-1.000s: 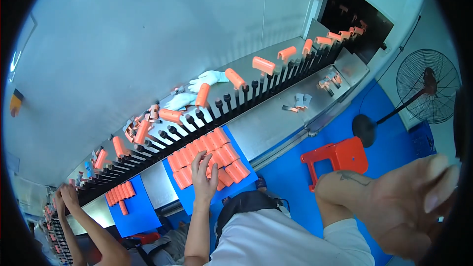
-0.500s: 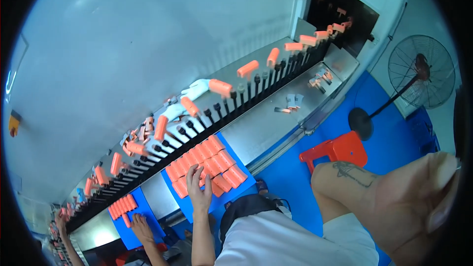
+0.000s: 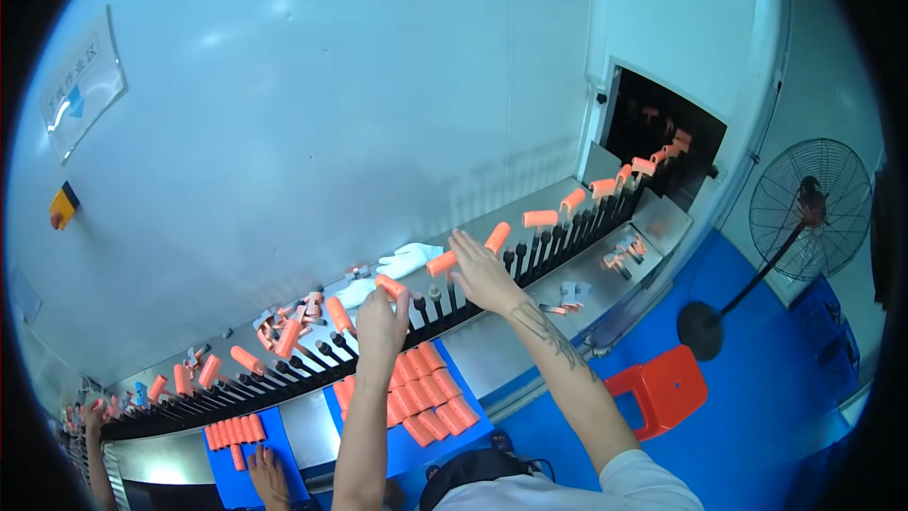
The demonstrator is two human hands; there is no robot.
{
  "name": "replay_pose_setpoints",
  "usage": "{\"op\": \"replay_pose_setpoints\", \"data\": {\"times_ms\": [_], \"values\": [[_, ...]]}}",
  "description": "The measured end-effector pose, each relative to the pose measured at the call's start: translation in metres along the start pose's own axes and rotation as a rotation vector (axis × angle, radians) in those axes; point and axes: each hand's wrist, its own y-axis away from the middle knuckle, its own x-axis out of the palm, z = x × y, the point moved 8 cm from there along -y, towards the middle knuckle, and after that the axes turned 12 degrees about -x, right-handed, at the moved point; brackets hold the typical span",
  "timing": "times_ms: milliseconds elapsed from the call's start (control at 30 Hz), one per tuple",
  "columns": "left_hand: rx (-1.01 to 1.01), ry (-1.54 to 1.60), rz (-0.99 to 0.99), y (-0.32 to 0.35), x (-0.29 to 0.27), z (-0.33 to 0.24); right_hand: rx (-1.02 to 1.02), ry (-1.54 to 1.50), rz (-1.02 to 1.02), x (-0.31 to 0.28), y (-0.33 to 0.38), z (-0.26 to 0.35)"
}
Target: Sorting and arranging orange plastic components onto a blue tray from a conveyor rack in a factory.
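Observation:
My left hand (image 3: 381, 326) is raised to the conveyor, its fingers closed about an orange curved plastic shell (image 3: 390, 285) on one of the upright holders. Beside another orange shell (image 3: 441, 264), further right along the row, my right hand (image 3: 480, 272) has its fingers stretched out; its fingertips overlap that shell's right end, and a firm grip does not show. The line of black upright holders (image 3: 438, 314) carries more such shells, tilted at different angles. Below my hands, a blue board (image 3: 407, 449) bears rows of orange shells (image 3: 438, 388), partly hidden by my left forearm.
White gloves (image 3: 409, 259) and small orange and grey parts (image 3: 305, 310) lie behind the conveyor. Co-workers' hands (image 3: 270, 481) are at the left, one by a second blue board (image 3: 227, 487). A red stool (image 3: 673, 383) and standing fan (image 3: 811, 199) stand at right.
My left hand has gone from the shells on the blue board up to the conveyor. My right hand has swung in from the far right to the row. The view has tilted upward.

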Motion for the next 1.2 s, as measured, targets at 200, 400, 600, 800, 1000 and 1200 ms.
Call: {"op": "replay_pose_setpoints", "data": {"times_ms": [200,400,600,800,1000,1200], "values": [[0.052,-0.39,0.181,-0.027,-0.011,0.034,0.014,0.106,0.313,0.036,-0.05,0.029],[-0.134,-0.256,0.236,-0.042,-0.056,0.087,0.2,-0.258,0.314,0.087,-0.078,0.026],[-0.286,0.323,0.056,0.082,-0.106,0.171,0.225,-0.508,-0.181,0.033,-0.006,0.098],[-0.078,-0.104,0.35,0.234,-0.035,0.219,0.206,-0.536,0.125,0.167,0.16,0.221],[0.021,-0.136,0.28,0.254,0.007,0.235,-0.038,-0.065,0.243,0.215,0.181,0.27],[-0.179,0.03,0.154,0.282,0.009,0.246,-0.035,-0.185,0.34,0.217,0.196,0.277]]}}
